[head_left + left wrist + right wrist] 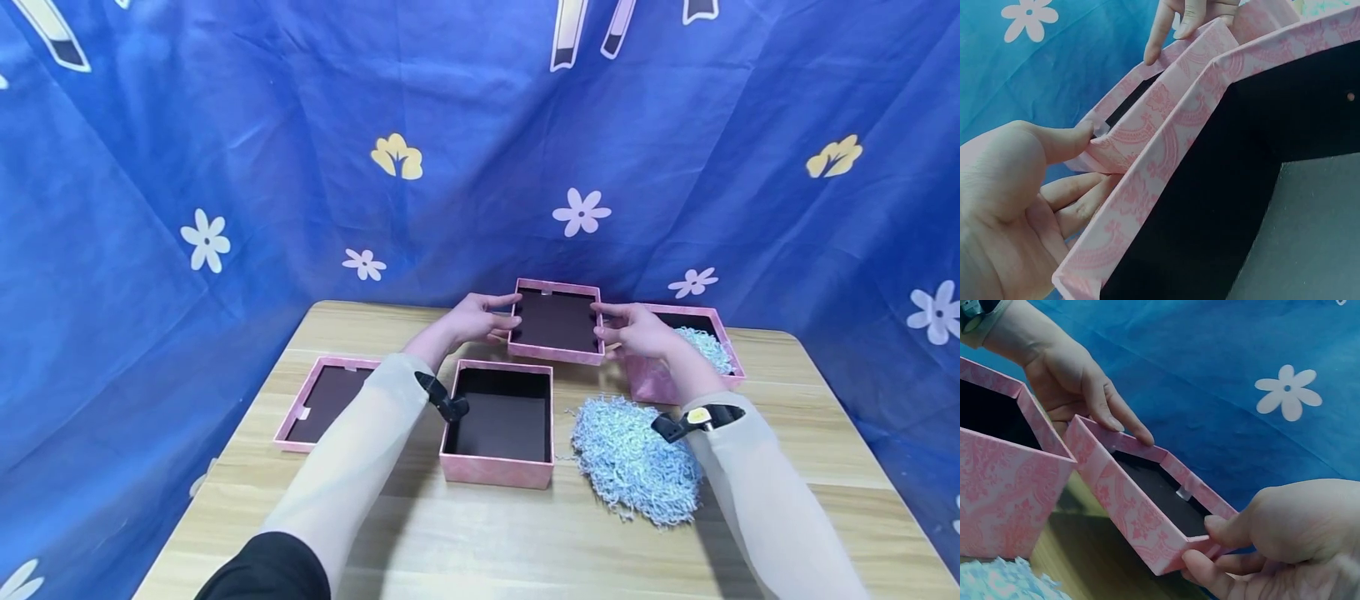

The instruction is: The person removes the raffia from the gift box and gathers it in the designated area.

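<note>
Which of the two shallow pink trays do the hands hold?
The back tray: left hand and right hand grip its opposite sides. The left tray lies on the table.

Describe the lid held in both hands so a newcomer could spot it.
On the wooden table by the blue curtain, find the empty deep box. Just beyond it, slightly right, is the shallow pink lid, dark inside. Unlike the other lid, lying at left, it is held between the left hand and right hand.
</note>
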